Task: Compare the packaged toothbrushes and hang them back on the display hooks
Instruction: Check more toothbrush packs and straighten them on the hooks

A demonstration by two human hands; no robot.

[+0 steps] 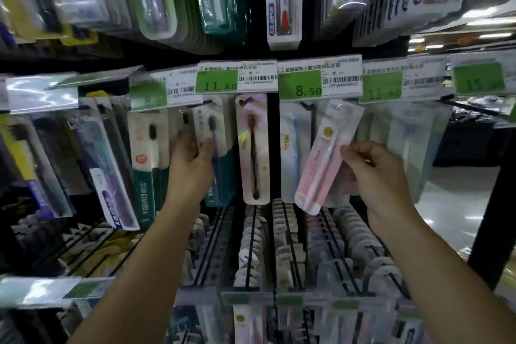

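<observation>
— Between the right hand's fingers (352, 154) sits what, exactly?

— A pink packaged toothbrush (327, 158), pinched at its right edge about halfway down. It tilts, its top leaning right toward the 8.50 price tag (301, 88), its bottom corner swinging left and free. The right hand (377, 173) is clamped on it; thumb and fingertips press together through the pack.

— And the left hand (192, 159)?

— Its fingers are wrapped round a white-and-teal toothbrush pack with a dark-headed purple brush (214, 153), thumb across the front, the other fingers hidden behind. That pack hangs just under the 11.80 price tag (217, 81), so I judge it is on its hook or nearly so; the hole and hook are covered by the tag and I cannot tell.

— Which step, then?

— Rehanging, I'd say. The comparing looks finished, and both packs are up at the row of display hooks (307, 105).

— What does the next move call for?

— Straightening the pink pack until upright, then bringing its top hole onto the hook behind the 8.50 tag, just above the fingers. The blue toothbrush pack (290, 153) already hanging there lies just left of the fingers and must not be knocked. Between the two hands a brown toothbrush pack (252, 153) hangs untouched.

— Any risk?

— The hole is small and the tag hides the hook's tip, so the threading goes partly blind.
</observation>
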